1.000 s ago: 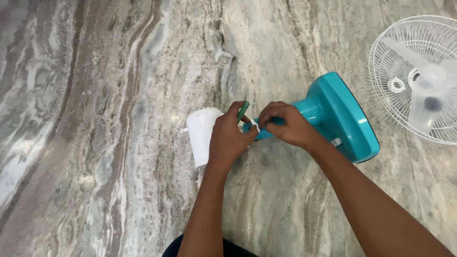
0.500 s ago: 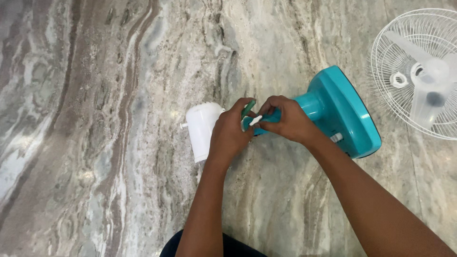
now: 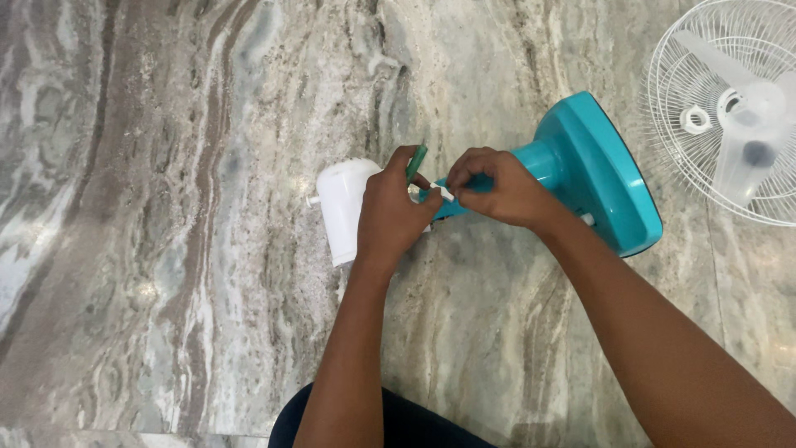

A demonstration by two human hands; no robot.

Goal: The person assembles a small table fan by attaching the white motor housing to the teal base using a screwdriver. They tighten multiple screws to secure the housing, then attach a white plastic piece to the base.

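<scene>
Head view: the left hand (image 3: 390, 211) grips a green screwdriver (image 3: 416, 162) beside the white motor housing (image 3: 342, 207), while the right hand (image 3: 497, 189) pinches a small white piece (image 3: 444, 193) at the teal stand's neck (image 3: 539, 178). I'd keep that piece pinched firmly and the tool lined up straight, so nothing slips on the marble floor (image 3: 166, 207).

The fan stand (image 3: 580, 178) lay on its side on the floor (image 3: 166, 249) ahead of me, its base to the right and its neck pointing left. The motor housing (image 3: 340, 207) lay at the left end of the neck. My left hand (image 3: 394, 216) rested against the housing, and my right hand (image 3: 497, 191) sat on the neck, between housing and base. The fan grille (image 3: 730, 108) lay on the floor further right, apart from the base, with 1 blade hub (image 3: 750, 141) on it.
</scene>
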